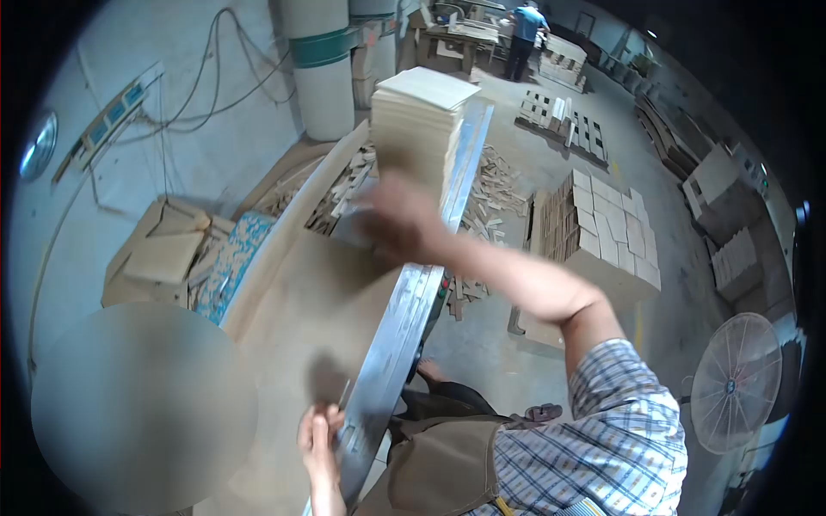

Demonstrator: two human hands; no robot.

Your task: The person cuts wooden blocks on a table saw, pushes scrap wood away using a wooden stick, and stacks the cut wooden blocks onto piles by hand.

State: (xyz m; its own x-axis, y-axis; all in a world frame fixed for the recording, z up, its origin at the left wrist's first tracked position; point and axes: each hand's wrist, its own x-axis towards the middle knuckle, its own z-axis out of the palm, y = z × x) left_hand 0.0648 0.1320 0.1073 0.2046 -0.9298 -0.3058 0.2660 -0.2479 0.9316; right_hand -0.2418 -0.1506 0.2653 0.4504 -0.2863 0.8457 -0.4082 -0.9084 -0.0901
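My right hand (400,219) is smeared by motion above the long machine table, just in front of a tall stack of thin wooden boards (422,129). Its fingers cannot be made out, nor whether it holds anything. Lower down, my left hand (320,427) is closed over the brown tabletop (284,297), beside the shiny metal rail (391,331). A thin pale upright piece (347,393) shows at its fingertips; I cannot tell what it is or whether the hand grips it.
Wood offcuts (495,185) lie on the floor beyond the rail. A block of stacked boards (611,224) stands on the right, near a large fan (736,383). Another person (525,39) works at the back. A round blurred patch hides the lower left.
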